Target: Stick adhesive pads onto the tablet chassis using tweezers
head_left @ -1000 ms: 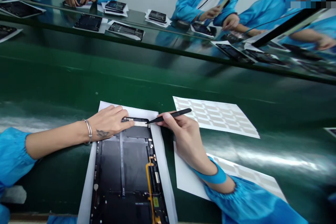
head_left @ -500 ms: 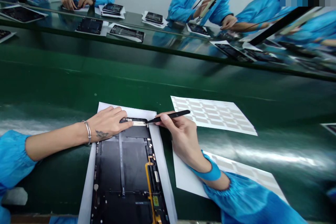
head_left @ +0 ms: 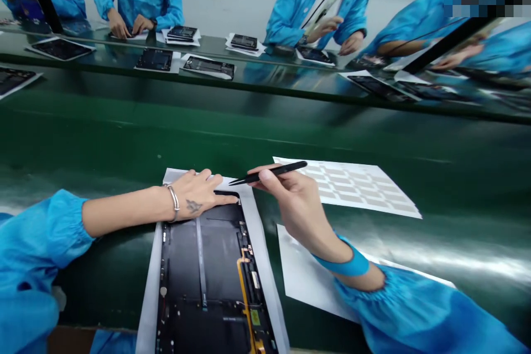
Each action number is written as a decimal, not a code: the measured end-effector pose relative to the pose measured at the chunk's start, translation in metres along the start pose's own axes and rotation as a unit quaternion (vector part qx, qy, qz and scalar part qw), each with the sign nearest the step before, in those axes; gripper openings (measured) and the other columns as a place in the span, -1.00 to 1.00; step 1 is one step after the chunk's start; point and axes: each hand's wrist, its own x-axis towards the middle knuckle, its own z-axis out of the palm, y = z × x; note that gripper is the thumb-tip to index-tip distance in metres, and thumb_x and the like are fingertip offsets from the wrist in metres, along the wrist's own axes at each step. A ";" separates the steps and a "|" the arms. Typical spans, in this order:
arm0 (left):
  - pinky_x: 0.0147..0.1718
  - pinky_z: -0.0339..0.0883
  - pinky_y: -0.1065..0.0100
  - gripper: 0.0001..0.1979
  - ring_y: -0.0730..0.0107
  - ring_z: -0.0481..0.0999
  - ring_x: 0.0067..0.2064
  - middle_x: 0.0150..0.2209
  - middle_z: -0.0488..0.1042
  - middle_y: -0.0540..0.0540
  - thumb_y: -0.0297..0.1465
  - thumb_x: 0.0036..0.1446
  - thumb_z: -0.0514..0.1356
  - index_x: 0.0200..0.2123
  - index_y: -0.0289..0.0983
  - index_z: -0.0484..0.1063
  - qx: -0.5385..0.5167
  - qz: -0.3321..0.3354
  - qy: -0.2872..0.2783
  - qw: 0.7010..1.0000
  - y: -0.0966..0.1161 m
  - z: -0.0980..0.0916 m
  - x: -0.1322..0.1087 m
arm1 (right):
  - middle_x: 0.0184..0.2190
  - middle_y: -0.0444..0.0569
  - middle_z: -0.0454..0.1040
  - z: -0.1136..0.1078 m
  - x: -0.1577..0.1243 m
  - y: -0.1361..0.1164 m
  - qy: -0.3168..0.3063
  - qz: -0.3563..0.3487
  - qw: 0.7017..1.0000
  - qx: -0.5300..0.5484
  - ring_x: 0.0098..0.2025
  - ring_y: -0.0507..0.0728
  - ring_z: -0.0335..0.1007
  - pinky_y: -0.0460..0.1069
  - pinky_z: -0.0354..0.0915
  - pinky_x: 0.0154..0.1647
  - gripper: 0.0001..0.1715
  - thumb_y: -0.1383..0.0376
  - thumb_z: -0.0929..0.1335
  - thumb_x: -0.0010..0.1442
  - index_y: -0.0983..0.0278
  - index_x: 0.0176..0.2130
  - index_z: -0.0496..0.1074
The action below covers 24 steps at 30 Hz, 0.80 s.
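A black device panel (head_left: 219, 265) with an orange flex cable (head_left: 243, 282) lies on white paper (head_left: 267, 265). My left hand (head_left: 199, 193) rests across the panel's far end, its index finger stretched to the right along the top edge and the other fingers partly bent. My right hand (head_left: 292, 193) is closed around black tweezers (head_left: 274, 172), whose tips are in the air just beyond the panel's top right corner, apart from it.
A sheet of pale labels (head_left: 357, 185) lies beyond my right hand, and another white sheet (head_left: 311, 276) is under my right forearm. A raised glass shelf (head_left: 282, 80) crosses behind, holding device panels; people in blue work beyond it.
The tweezer tips have lifted off the panel's top edge. My left hand has slid right along that edge, its index finger now covering the pale strip. The whole view has shifted slightly.
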 end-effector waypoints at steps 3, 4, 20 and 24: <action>-0.21 0.36 0.27 -0.56 0.22 0.40 -0.13 -0.09 0.43 -0.18 -0.50 0.28 0.05 0.19 -0.12 0.33 -0.070 0.025 0.070 0.995 -0.008 0.012 -0.016 | -0.37 0.00 0.59 0.006 -0.001 0.004 -0.048 -0.014 0.998 -0.030 -0.32 0.17 0.53 0.04 0.43 -0.28 -0.56 -0.06 0.39 0.14 0.26 -0.36 0.57; -0.14 0.36 0.28 -0.60 0.25 0.41 -0.09 -0.06 0.45 -0.18 -0.53 0.27 0.04 0.14 -0.19 0.38 -0.101 0.035 0.101 0.989 -0.011 0.017 -0.023 | -0.37 0.00 0.59 0.008 -0.003 0.006 -0.066 -0.016 0.997 -0.037 -0.32 0.17 0.52 0.03 0.41 -0.30 -0.55 -0.06 0.39 0.15 0.27 -0.37 0.56; 0.07 0.33 0.25 -0.64 0.25 0.43 0.03 0.02 0.48 -0.16 -0.58 0.28 -0.02 0.03 -0.29 0.46 -0.177 0.052 0.153 0.971 -0.012 0.026 -0.034 | -0.30 0.03 0.59 -0.002 -0.009 0.004 -0.165 -0.121 0.970 -0.129 -0.17 0.20 0.47 0.07 0.39 -0.16 -0.69 0.08 0.35 0.26 0.19 -0.35 0.59; 0.04 0.33 0.23 -0.65 0.23 0.41 0.02 0.02 0.48 -0.17 -0.57 0.28 -0.01 0.03 -0.30 0.44 -0.144 0.051 0.149 0.977 -0.011 0.027 -0.036 | -0.30 0.02 0.59 -0.016 -0.007 0.003 -0.163 -0.108 0.968 -0.156 -0.18 0.21 0.48 0.08 0.40 -0.20 -0.63 0.06 0.34 0.26 0.17 -0.45 0.58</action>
